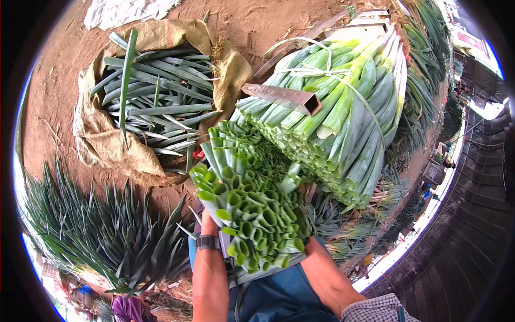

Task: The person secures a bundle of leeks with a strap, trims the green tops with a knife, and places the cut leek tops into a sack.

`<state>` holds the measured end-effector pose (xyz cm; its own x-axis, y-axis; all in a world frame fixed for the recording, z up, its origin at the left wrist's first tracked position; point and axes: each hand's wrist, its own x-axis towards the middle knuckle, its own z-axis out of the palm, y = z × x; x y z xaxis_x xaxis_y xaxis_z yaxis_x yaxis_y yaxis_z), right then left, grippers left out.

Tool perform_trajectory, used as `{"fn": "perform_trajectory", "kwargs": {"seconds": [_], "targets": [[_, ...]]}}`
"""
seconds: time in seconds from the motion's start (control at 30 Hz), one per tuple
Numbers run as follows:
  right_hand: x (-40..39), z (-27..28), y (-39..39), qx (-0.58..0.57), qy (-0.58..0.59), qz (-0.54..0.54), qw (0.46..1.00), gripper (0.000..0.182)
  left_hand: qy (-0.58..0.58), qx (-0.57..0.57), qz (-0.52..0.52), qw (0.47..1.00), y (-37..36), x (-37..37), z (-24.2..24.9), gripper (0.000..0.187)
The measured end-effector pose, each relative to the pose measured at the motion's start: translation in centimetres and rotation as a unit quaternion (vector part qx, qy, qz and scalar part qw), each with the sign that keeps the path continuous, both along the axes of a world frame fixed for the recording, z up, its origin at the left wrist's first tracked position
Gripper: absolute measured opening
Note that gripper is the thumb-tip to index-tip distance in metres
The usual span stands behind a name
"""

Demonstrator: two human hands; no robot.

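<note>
A thick bunch of green leafy stalks (257, 209), cut to open hollow ends, is between my two forearms at the lower middle. My left hand (209, 222) is at the bunch's left side, below a dark wristwatch-like band; its fingers are mostly hidden by the stalks. On the right side, my right hand (308, 231) is against the bunch, its fingers hidden too. Just beyond, a larger tied bundle (343, 107) lies at the upper right with its cut ends facing me. A rusty square metal bar (289, 97) rests against that bundle.
An open burlap sack (145, 166) holding cut leaf tops stands at the upper left on brown soil (53, 102). Uncut leafy bundles (102, 231) lie at the lower left, more along the right. A person in purple (129, 308) shows at the bottom left.
</note>
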<state>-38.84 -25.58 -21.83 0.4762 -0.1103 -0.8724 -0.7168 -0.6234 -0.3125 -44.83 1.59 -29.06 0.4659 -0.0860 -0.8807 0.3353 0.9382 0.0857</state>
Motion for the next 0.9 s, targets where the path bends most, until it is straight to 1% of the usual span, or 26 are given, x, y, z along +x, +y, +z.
{"fn": "perform_trajectory", "kwargs": {"seconds": [0.2,0.33,0.5,0.63,0.7,0.73,0.8,0.83,0.9], "targets": [[-1.2,-0.8,1.3,0.018,0.011,-0.023,1.0,0.051,0.005,0.02,-0.014,1.0,1.1,-0.2,0.1,0.039],[-1.6,-0.4,1.8,0.024,0.013,-0.038,0.999,0.051,0.018,0.029,-0.019,0.999,0.6,0.2,1.7,0.04],[1.7,-0.3,2.3,0.045,0.009,-0.042,0.998,0.052,0.025,0.028,0.007,0.999,-0.7,2.0,4.0,0.041],[3.0,-0.5,4.0,0.064,0.008,-0.045,0.997,0.052,0.013,0.022,0.032,0.999,-0.1,2.7,4.1,0.042],[2.6,-0.5,5.9,0.081,0.015,-0.045,0.996,0.052,0.007,0.023,0.029,0.999,1.4,3.0,3.7,0.043],[2.3,-0.7,7.0,0.089,0.019,-0.047,0.995,0.052,0.008,0.011,0.012,1.0,2.3,2.9,3.5,0.04],[1.6,-0.9,9.8,0.108,0.027,-0.049,0.993,0.053,0.032,0.076,-0.056,0.995,5.9,4.6,6.5,0.038],[1.3,-1.1,11.3,0.115,0.028,-0.051,0.992,0.053,0.051,0.083,-0.084,0.992,8.0,5.0,7.1,0.038],[1.4,-1.2,13.6,0.127,0.034,-0.053,0.99,0.053,0.009,0.103,-0.029,0.994,11.4,4.4,8.0,0.038]]}}
